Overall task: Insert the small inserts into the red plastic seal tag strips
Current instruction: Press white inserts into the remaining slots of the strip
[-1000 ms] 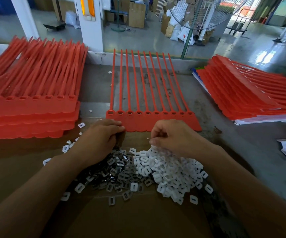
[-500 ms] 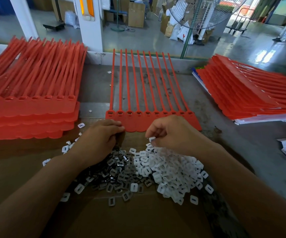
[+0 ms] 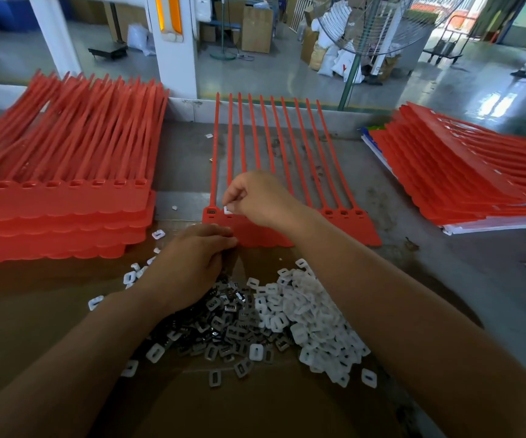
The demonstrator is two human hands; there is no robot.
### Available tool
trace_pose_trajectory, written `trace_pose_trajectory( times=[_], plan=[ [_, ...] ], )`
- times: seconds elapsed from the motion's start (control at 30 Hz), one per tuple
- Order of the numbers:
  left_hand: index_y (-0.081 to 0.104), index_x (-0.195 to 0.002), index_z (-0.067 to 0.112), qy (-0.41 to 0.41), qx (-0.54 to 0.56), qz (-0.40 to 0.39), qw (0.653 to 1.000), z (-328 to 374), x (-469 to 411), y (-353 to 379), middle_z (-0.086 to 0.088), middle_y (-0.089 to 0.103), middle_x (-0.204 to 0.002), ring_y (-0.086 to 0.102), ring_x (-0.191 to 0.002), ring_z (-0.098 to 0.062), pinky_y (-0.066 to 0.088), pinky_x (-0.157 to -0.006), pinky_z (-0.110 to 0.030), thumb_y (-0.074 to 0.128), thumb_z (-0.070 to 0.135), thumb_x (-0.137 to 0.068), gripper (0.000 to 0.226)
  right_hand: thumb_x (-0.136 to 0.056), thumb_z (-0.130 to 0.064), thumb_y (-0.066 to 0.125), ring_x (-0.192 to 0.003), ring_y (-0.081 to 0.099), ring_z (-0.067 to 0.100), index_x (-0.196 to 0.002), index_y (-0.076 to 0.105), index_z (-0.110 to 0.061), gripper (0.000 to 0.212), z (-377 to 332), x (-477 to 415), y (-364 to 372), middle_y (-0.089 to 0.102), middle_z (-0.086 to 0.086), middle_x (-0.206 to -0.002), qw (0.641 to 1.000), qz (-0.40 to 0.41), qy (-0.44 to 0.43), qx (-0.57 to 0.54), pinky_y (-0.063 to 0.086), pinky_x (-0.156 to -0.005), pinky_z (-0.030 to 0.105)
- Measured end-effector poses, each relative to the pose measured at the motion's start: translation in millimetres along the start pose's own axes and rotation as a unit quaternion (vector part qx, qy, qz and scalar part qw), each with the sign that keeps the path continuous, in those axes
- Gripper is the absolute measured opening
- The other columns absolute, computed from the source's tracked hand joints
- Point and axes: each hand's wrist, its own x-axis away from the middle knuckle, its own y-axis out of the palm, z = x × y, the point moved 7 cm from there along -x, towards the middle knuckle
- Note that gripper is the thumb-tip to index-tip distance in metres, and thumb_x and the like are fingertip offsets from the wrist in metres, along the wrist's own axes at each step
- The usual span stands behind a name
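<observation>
The grey, scuffed bench (image 3: 413, 279) runs out to a low white rail at its far edge, with factory floor beyond. A broad strip of bare bench lies between the middle sheet and the right-hand stack; the gap on the left is narrower.

The left stack of red strips (image 3: 59, 200) is thick, its tails fanning away, and the right stack (image 3: 460, 172) sits slanted on white paper. A brown cardboard sheet (image 3: 255, 406) covers the near bench and carries two loose heaps that touch each other: white inserts (image 3: 312, 311), small rounded squares with a slot, and dark shiny inserts (image 3: 223, 324) of similar shape.

The red seal tag sheet (image 3: 356, 229) lies flat in the middle, with thin smooth tails pointing away and a row of sockets along its head.

The right hand (image 3: 261, 197) pinches one white insert (image 3: 228, 210) right at the second socket from the left. The left hand (image 3: 195, 260) rests over the dark heap, fingers curled toward the sheet's near edge; I cannot tell whether it holds anything.
</observation>
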Motion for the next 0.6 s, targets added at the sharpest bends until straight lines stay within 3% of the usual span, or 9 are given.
trace_pose_trajectory(
  times=[0.1, 0.17, 0.37, 0.6],
  plan=[
    [0.058, -0.121, 0.015, 0.004, -0.004, -0.004, 1.0, 0.5, -0.1, 0.7, 0.002, 0.049, -0.134, 0.041, -0.124, -0.013, 0.022, -0.098, -0.013, 0.047, 0.0, -0.084, 0.042, -0.083, -0.009, 0.065, -0.078, 0.052, 0.007, -0.094, 0.071, -0.009, 0.012, -1.1, -14.8, 11.6, 0.069, 0.006, -0.096, 1.0, 0.011, 0.016, -0.019, 0.04, -0.07, 0.019],
    [0.057, -0.122, 0.016, 0.004, -0.004, -0.003, 1.0, 0.0, -0.4, 1.1, 0.002, 0.047, -0.135, 0.04, -0.126, -0.012, 0.021, -0.098, -0.012, 0.047, 0.0, -0.084, 0.042, -0.083, -0.009, 0.065, -0.078, 0.053, 0.008, -0.093, 0.071, -0.01, 0.012, -2.0, -21.3, 17.5, 0.069, 0.007, -0.096, 0.999, 0.014, 0.026, -0.022, 0.04, -0.066, 0.018],
    [0.057, -0.122, 0.016, 0.008, -0.003, -0.002, 1.0, -0.4, 0.1, 1.7, 0.001, 0.048, -0.135, 0.039, -0.126, -0.012, 0.023, -0.102, -0.016, 0.046, 0.001, -0.084, 0.042, -0.083, -0.01, 0.064, -0.098, 0.061, 0.018, -0.094, 0.072, -0.01, 0.013, -1.5, -29.0, 25.6, 0.068, 0.006, -0.104, 0.999, -0.002, 0.049, 0.002, 0.042, -0.079, 0.023],
    [0.055, -0.124, 0.017, 0.013, -0.008, -0.008, 1.0, -0.4, -0.1, 2.0, 0.002, 0.045, -0.137, 0.037, -0.127, -0.012, 0.02, -0.099, -0.013, 0.046, 0.002, -0.086, 0.042, -0.087, -0.014, 0.059, -0.103, 0.059, 0.021, -0.103, 0.067, -0.007, 0.019, -0.2, -29.3, 28.2, 0.065, 0.008, -0.108, 0.998, -0.008, 0.063, 0.021, 0.046, -0.086, 0.029]
  ],
)
